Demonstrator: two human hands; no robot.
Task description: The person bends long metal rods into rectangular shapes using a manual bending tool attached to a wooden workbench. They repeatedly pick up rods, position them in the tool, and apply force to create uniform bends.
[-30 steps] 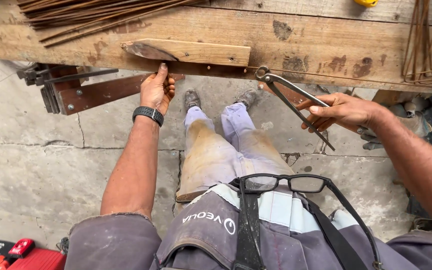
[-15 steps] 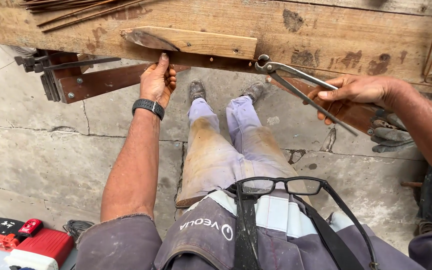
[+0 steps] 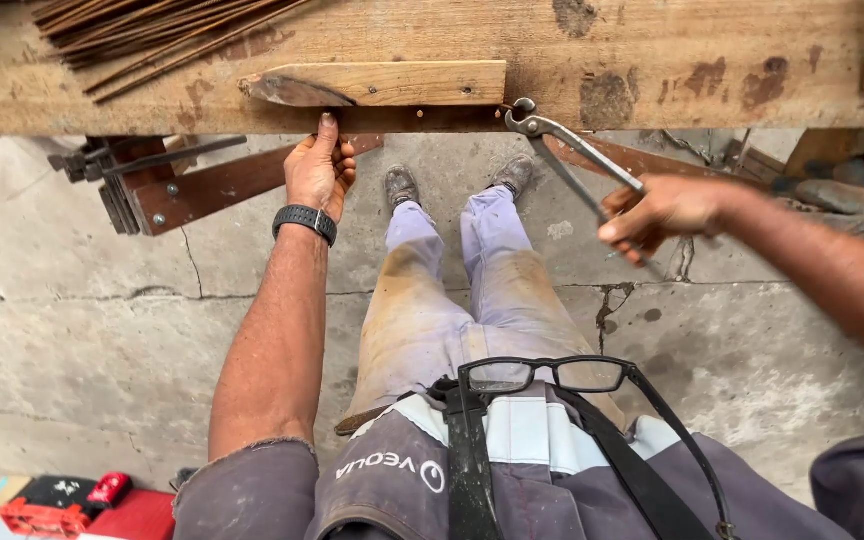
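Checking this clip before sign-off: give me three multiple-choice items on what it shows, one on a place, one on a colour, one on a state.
1. Where does the left hand rest?
A. On the front edge of the wooden workbench, below the small wooden block
B. On the concrete floor
C. On the eyeglasses

2. What colour is the wristband on the left arm?
A. White
B. Black
C. Yellow

3. What is the state of the right hand?
A. Open and holding nothing
B. Flat on the bench top
C. Closed around the handles of the metal pincers

Answers: 1 A, the fingertips touch the bench edge just under the block. 2 B, the band shows dark black against the arm. 3 C, the fingers wrap both handles while the pincer head sits at the bench edge.
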